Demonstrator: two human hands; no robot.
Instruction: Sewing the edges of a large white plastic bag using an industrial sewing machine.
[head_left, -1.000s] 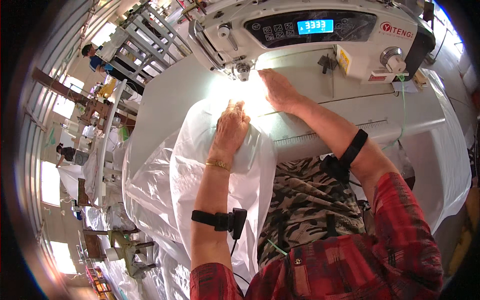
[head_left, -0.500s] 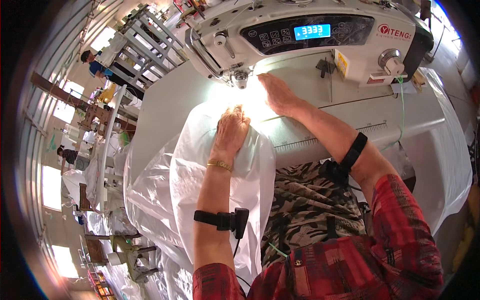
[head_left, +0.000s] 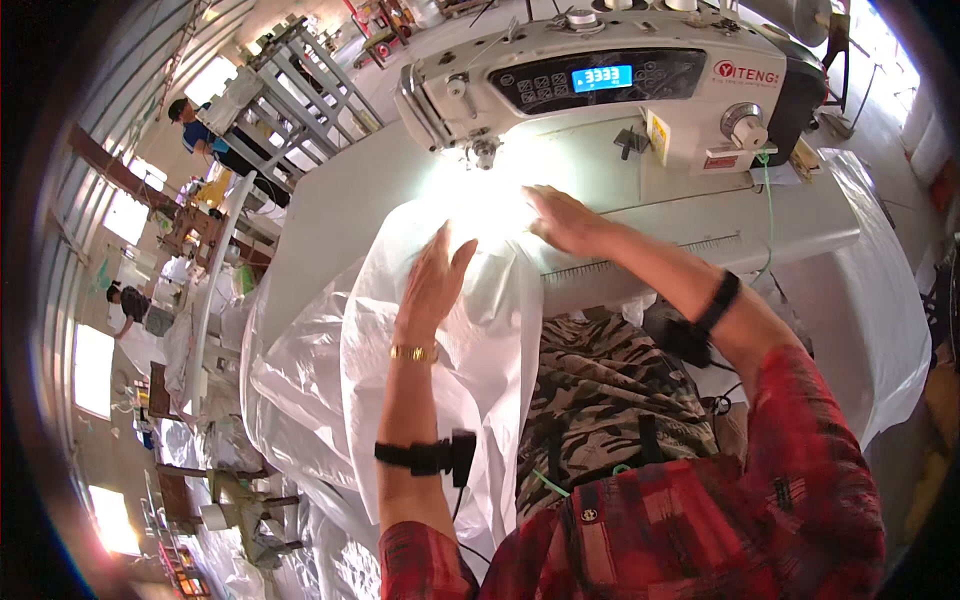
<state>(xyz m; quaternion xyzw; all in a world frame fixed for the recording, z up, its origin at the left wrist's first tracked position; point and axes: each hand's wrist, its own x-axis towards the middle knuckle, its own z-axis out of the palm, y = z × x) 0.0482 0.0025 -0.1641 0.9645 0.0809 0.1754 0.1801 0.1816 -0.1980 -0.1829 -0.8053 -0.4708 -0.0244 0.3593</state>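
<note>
A white industrial sewing machine [head_left: 620,80] with a lit blue display stands at the back of a pale table [head_left: 330,215]. White translucent fabric [head_left: 470,340] runs from under the needle [head_left: 485,155] toward me and hangs over the table's near edge. My left hand [head_left: 432,280] rests flat on the fabric, fingers spread, below the needle. Flat on the fabric to the right of the needle lies my right hand [head_left: 565,220]. A gold bracelet and black straps sit on my arms. The needle area is washed out by bright light.
More white fabric [head_left: 290,400] is heaped at the table's left and drapes over its right end [head_left: 880,330]. Metal racks [head_left: 290,90] stand at the back left. Two other people [head_left: 195,125] [head_left: 130,305] work at the far left. Windows line the left wall.
My left hand has slid back toward me along the fabric, away from the needle. My right hand stays beside the needle. The view has shifted downward a little.
</note>
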